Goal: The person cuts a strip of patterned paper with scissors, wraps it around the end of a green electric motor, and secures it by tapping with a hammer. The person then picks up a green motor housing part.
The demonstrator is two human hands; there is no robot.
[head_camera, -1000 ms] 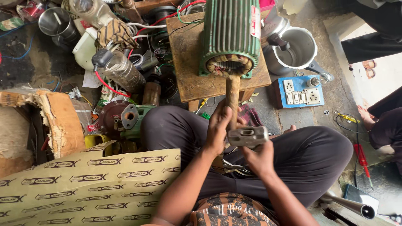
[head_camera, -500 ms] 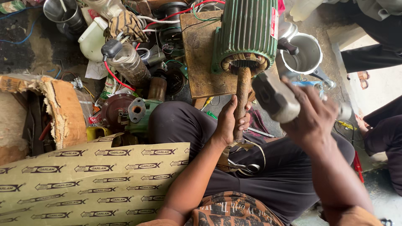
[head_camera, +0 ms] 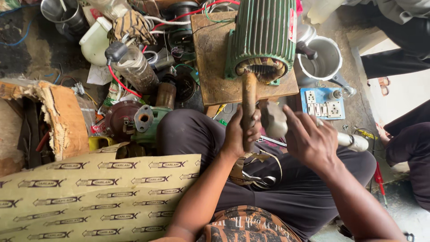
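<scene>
A green ribbed electric motor stator lies on a small wooden stool, its open end with copper windings facing me. My left hand grips a wooden rod whose far end presses into the stator's open end. My right hand holds a hammer by its handle; the blurred grey hammer head hangs just right of the rod, close to my left hand. Scissors and tan strips rest on my lap.
A yellow patterned sheet lies at lower left. Left of the stool sit a small motor, jars, wires and a white jug. A metal pot and blue switch board stand right. Another person's legs are at the right edge.
My right hand lifted the hammer up and out to the right, then brought it back down toward the rod. My left hand kept hold of the rod throughout.
</scene>
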